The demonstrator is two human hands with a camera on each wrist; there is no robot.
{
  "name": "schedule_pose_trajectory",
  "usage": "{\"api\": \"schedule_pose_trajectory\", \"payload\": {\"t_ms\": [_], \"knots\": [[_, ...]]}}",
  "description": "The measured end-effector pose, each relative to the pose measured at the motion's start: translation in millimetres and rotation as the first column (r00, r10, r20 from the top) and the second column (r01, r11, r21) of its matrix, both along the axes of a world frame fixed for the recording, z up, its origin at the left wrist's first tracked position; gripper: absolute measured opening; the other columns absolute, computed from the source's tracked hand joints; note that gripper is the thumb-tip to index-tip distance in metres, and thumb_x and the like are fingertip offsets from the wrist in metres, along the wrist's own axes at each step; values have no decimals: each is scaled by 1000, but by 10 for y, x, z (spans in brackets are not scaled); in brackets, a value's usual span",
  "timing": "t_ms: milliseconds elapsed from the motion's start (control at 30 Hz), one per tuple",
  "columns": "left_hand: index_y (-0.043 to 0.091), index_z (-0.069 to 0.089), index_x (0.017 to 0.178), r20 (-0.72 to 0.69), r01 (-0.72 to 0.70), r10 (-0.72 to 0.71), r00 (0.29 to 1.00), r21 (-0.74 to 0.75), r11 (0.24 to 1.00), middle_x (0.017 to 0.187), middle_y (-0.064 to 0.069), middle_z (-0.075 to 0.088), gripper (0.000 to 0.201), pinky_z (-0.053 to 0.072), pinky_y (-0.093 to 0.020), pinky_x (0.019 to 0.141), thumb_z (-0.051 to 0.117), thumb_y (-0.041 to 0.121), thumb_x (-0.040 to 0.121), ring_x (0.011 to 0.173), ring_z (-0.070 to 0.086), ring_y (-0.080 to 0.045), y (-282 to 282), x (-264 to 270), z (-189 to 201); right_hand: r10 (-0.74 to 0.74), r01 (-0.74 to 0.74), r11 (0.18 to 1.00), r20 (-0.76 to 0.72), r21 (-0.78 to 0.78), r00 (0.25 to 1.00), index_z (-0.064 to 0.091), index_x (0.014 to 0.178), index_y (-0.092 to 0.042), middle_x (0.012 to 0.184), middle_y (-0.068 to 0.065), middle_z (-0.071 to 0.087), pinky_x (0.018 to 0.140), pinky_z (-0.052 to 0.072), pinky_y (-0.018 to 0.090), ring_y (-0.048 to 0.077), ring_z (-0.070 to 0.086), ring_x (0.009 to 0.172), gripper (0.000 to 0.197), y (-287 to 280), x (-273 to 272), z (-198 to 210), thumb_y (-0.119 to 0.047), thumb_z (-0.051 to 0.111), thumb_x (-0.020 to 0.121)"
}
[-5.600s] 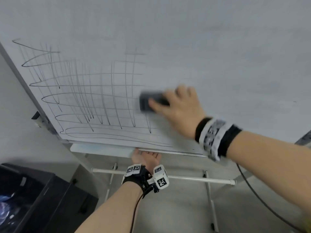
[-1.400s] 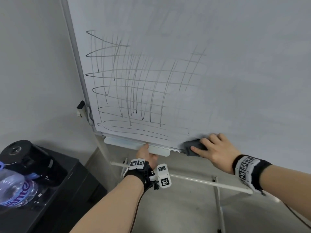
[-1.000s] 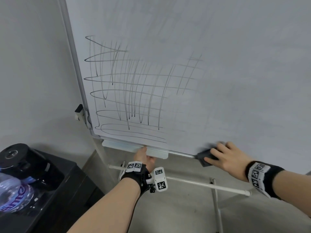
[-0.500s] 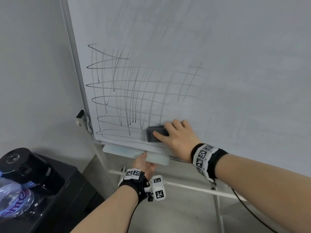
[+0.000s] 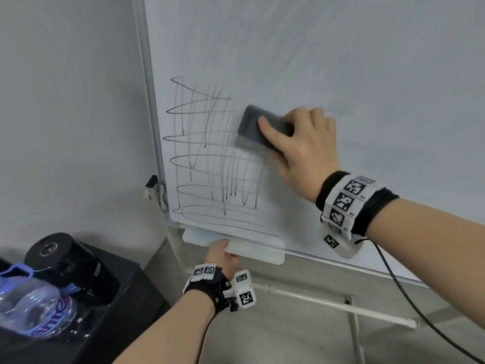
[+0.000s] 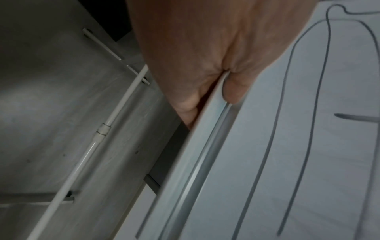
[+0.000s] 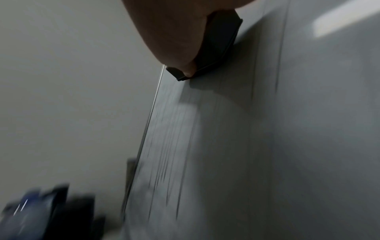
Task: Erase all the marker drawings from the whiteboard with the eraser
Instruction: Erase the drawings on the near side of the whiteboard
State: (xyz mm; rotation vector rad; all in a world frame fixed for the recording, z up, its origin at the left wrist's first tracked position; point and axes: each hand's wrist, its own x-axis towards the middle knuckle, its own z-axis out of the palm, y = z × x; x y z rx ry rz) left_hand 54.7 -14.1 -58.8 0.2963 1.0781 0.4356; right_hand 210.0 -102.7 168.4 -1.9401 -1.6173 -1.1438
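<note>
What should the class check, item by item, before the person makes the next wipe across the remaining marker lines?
1. Eraser held in the right hand: ok.
2. Eraser flat against the whiteboard: ok, the right wrist view shows its edge on the surface.
3. Board steadied: ok, the left hand grips the tray at the bottom edge.
4. Marker lines all gone: not ok, the grid remains left of and below the eraser.
5. Eraser pad clean enough: cannot tell.

Right hand raised with fingers curled in a grip; left hand low, pinching.
</note>
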Motion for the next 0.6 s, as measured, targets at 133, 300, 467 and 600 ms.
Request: {"api": "schedule_pose_trajectory", "payload": {"t_ms": [133, 300, 467, 600], "knots": [[-8, 56, 121, 16, 45, -47, 999, 73, 996, 62, -14, 69, 34, 49, -34, 67, 44, 15, 99, 75, 61, -27, -4, 54, -45, 155, -87, 897, 123, -434, 980, 64, 127, -26, 101, 9, 56, 73, 35, 40, 28, 42, 88, 57, -200, -157, -1365, -14, 70, 71], [-8, 59, 90, 12, 88, -89, 996, 53, 995, 62, -22, 69, 28, 47, -37, 65, 44, 14, 99, 62, 69, -32, 12, -13, 25, 189, -78, 811, 134, -580, 973, 65, 122, -26, 101, 7, 57, 75, 42, 41, 30, 48, 90, 52, -319, -252, -1782, -18, 56, 71], [-4, 51, 128, 23, 27, -28, 999, 44, 999, 54, -10, 68, 31, 53, -34, 73, 46, 6, 99, 78, 61, -27, 72, 7, 19, 107, -81, 969, 101, -235, 989, 58, 134, -25, 93, 15, 52, 69, 25, 40, 28, 37, 85, 60, 46, -74, -581, -10, 68, 76], [0, 48, 123, 57, 62, -65, 996, 52, 997, 74, -14, 68, 24, 55, -34, 71, 43, 5, 99, 79, 60, -26, 62, 31, -12, -60, 54, 989, 37, 137, 998, 56, 137, -23, 104, 22, 55, 72, 26, 38, 39, 50, 92, 46, 234, 43, 742, -30, 55, 92]]}}
